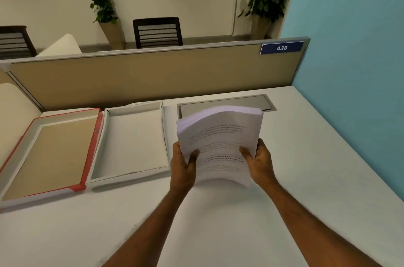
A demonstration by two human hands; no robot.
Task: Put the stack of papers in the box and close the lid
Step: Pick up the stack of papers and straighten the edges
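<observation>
Printed paper stack (220,135) gripped by left hand (182,166) and right hand (261,163) above desk (306,179), right of open box (131,137); lid (50,153) cropped, print illegible.

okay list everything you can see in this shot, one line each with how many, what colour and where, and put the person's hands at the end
stack of papers: one, white with printed text, held above the desk, right of the box
box: one, white, open and empty, on the desk left of centre
lid: one, red-edged with tan inside, lying open to the left of the box
desk: one, white
cable hatch: one, grey, set in the desk behind the papers
partition: one, tan with grey frame, behind the desk
number sign: one, blue, reads 438, on the partition
chairs: two, black, beyond the partition
potted plants: two, green, by the far wall
left hand: grip on the stack's left edge
right hand: grip on the stack's right edge
</observation>
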